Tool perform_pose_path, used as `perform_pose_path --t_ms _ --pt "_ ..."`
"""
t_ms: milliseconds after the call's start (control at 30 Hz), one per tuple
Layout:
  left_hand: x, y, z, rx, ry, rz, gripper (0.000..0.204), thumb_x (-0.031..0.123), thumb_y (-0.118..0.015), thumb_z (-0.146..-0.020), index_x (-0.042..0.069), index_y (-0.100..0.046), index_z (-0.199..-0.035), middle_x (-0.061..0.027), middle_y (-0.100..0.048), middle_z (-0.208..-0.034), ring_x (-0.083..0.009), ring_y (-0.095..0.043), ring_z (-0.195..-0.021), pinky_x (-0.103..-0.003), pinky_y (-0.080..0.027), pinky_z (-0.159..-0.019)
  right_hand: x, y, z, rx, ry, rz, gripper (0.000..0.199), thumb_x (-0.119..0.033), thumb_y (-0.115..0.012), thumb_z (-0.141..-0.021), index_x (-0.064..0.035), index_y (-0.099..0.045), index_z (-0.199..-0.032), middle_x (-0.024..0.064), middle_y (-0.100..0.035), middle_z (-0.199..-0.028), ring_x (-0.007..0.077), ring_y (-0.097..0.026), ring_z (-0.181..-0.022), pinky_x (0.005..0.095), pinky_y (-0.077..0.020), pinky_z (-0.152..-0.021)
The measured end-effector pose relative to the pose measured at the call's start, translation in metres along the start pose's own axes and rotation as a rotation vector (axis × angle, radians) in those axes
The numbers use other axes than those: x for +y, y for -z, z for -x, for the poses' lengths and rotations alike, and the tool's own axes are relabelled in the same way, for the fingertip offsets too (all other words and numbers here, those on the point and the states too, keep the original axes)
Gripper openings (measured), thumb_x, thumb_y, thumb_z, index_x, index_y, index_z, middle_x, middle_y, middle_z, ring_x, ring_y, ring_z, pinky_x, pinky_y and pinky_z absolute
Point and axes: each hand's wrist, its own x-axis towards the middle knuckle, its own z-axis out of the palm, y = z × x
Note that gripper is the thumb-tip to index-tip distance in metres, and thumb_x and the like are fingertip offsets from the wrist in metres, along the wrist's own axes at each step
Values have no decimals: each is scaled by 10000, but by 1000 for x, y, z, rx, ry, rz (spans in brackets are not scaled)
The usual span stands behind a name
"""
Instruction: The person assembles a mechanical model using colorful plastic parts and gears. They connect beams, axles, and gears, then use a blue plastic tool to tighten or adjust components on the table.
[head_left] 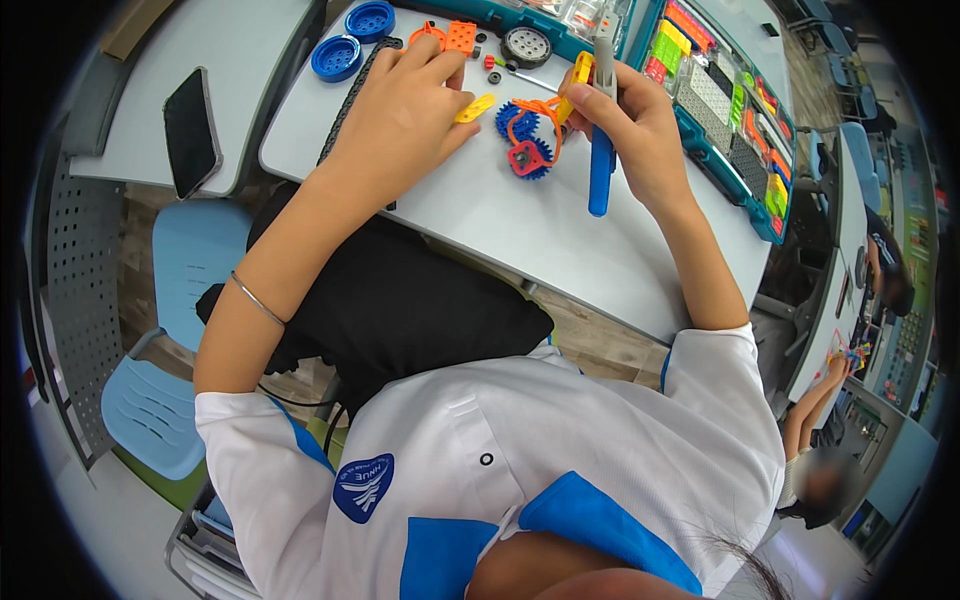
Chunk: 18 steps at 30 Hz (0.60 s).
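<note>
My left hand (405, 115) reaches over the table with its fingers bent. A small yellow perforated building piece (476, 108) pokes out between its thumb and fingers, while the fingertips are near an orange round part (428, 34). My right hand (640, 125) is closed on a grey-and-blue hand tool (602, 150) and also pinches a yellow beam (575, 85). Just left of that beam is a small assembly of blue gears (520, 120) with orange strips and a red square block (527, 158). How the assembly joins the beam is hard to make out.
Two blue wheel rims (337, 59), a grey wheel (526, 47), a black track (350, 105) and an orange plate (460, 38) lie on the table (560, 260). A teal case of colourful parts (730, 120) borders it at right. A phone (193, 132) rests at left; chairs (155, 415) stand below.
</note>
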Motion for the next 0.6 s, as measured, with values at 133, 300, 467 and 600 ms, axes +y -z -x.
perform_pose_path --t_ms 133,300,467,600 --pt "-3 -1 -1 110 -23 28 302 183 -734 -862 62 -710 -1137 -31 -626 -1003 -201 -558 -1049 -358 -426 -879 -1 1 -1 -41 -10 29 333 -354 -701 -917 -35 -680 -1011 22 -651 -788 65 -619 -753 211 -468 -668" --pt "23 13 -12 86 134 788 310 200 -716 -899 75 -704 -1183 -37 -701 -986 -145 -607 -859 -303 -447 -737 1 -1 -1 -46 -4 29 335 -356 -699 -917 -34 -684 -1009 13 -649 -776 59 -611 -747 202 -445 -651" --pt "24 9 -15 10 159 842 165 149 -689 -897 26 -730 -998 -84 -681 -843 -194 -607 -723 -307 -455 -627 -1 -1 3 -92 26 95 318 -354 -679 -926 -41 -682 -988 8 -638 -756 49 -570 -689 202 -413 -611" --pt "25 6 -14 150 47 715 131 123 -701 -894 23 -737 -971 -56 -660 -803 -147 -552 -657 -277 -432 -595 -5 3 -1 -108 -80 123 291 -325 -664 -930 -36 -672 -959 8 -617 -725 56 -542 -624 214 -408 -565"
